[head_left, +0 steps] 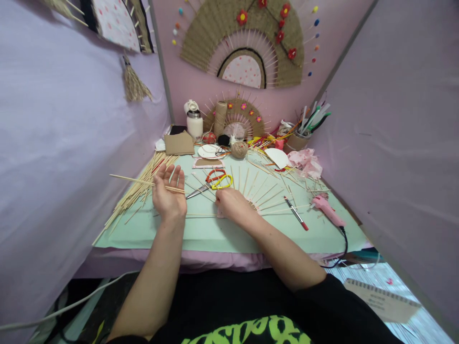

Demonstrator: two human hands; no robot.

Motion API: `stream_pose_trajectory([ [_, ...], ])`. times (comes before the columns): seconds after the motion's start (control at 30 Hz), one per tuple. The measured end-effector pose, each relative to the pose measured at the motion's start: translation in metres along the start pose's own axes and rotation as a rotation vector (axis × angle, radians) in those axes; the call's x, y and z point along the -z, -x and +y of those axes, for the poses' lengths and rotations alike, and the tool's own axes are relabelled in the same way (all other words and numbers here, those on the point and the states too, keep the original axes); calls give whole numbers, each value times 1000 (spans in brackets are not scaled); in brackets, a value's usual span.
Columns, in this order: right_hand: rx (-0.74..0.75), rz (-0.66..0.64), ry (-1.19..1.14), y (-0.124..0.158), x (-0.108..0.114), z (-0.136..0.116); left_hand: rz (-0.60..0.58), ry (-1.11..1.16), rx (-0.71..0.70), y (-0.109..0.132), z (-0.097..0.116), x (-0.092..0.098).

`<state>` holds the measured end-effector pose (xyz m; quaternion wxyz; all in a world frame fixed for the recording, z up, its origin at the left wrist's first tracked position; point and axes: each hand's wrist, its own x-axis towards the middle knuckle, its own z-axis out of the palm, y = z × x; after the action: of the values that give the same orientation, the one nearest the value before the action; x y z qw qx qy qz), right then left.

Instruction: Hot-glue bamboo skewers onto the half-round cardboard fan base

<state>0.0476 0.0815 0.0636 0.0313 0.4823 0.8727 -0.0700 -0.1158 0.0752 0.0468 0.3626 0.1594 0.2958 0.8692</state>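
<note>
My left hand [168, 198] is turned palm up above the left of the table, with a few thin wooden sticks [131, 179] lying across its palm and fingers. My right hand [234, 205] is closed at the base of a half-round fan of sticks [268, 195] spread on the table. Its fingertips point down and left, and what they pinch is hidden. Between and just beyond my hands lie scissors [206, 188] with red and yellow handles. A long heap of loose sticks [132, 200] lies beside my left hand.
A pink glue gun [328, 210] with a black cord and a marker pen [297, 215] lie at right. Along the back stand a white bottle [194, 125], a twine ball [239, 149], cardboard [179, 143] and a cup of glue sticks [297, 142]. A decorated fan [290, 28] hangs behind.
</note>
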Motion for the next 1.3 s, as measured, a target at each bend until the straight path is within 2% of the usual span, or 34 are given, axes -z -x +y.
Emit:
stream_pose_trajectory([
  [0.23, 7, 0, 0, -3, -5, 2, 36, 44, 36, 2, 3, -5],
  [0.8, 14, -13, 0, -3, -3, 1, -4, 21, 7, 0, -1, 0],
  [1.3, 8, 36, -11, -3, -2, 1, -4, 4, 14, -2, -2, 1],
])
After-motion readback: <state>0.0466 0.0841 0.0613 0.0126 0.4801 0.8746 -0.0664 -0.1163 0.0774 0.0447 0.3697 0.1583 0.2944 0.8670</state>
